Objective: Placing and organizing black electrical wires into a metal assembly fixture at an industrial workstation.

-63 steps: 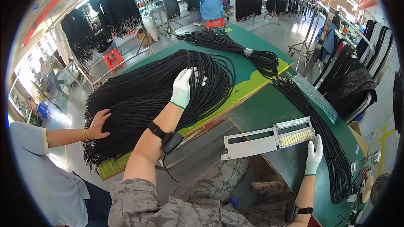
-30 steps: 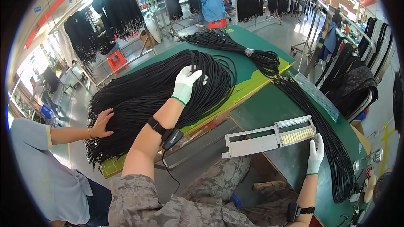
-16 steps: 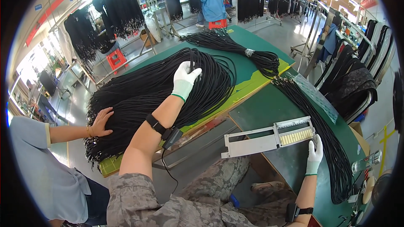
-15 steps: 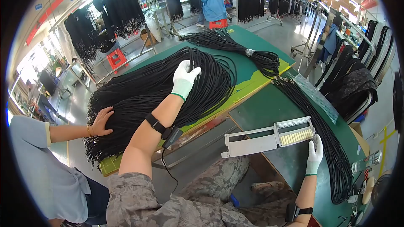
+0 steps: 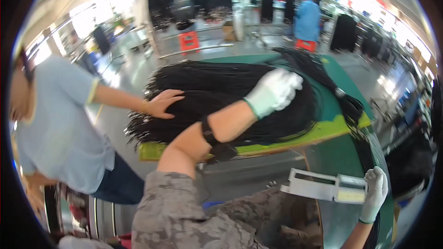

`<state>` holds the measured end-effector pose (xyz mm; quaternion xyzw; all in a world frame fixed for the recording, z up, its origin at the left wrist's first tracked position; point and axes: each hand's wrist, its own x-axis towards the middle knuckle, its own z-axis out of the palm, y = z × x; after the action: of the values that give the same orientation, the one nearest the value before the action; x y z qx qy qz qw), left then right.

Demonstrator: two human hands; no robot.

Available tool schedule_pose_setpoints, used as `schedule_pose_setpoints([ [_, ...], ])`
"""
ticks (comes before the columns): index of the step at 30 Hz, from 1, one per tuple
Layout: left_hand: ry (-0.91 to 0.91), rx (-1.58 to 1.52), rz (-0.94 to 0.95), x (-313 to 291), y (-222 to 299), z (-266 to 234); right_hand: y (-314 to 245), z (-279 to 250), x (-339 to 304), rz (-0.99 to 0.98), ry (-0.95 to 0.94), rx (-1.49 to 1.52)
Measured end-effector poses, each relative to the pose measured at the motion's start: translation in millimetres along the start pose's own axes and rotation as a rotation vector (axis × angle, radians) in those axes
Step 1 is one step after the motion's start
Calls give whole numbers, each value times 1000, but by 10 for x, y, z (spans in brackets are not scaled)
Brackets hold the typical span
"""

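One gloved left hand point(image 5: 275, 93) is curling its fingers over the rounded right end of the black cable pile point(image 5: 217, 80), which is spreading leftward from beneath it; blur is hiding whether the fingers are closing on any strand. The gloved right hand point(image 5: 375, 188) is bending its fingers at the right end of the pale metal frame point(image 5: 314, 189), their hold being impossible to tell, while a co-worker's bare hand point(image 5: 164, 103) is resting on the pile's left part.
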<state>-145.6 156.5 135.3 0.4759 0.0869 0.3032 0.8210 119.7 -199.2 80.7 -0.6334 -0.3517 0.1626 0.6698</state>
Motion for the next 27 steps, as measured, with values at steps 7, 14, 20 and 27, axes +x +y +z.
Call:
schedule_pose_setpoints([
  [7,26,1115,293,-351,-611,394,-332,2064,661,59,-613,83],
  [14,-69,1260,197,-620,-277,114,-469,2641,883,274,-651,695],
  [20,321,1670,1036,-624,80,-253,-1041,2493,858,105,-441,550],
  [27,119,1913,807,-389,534,-502,-1445,2516,419,-107,-576,251],
])
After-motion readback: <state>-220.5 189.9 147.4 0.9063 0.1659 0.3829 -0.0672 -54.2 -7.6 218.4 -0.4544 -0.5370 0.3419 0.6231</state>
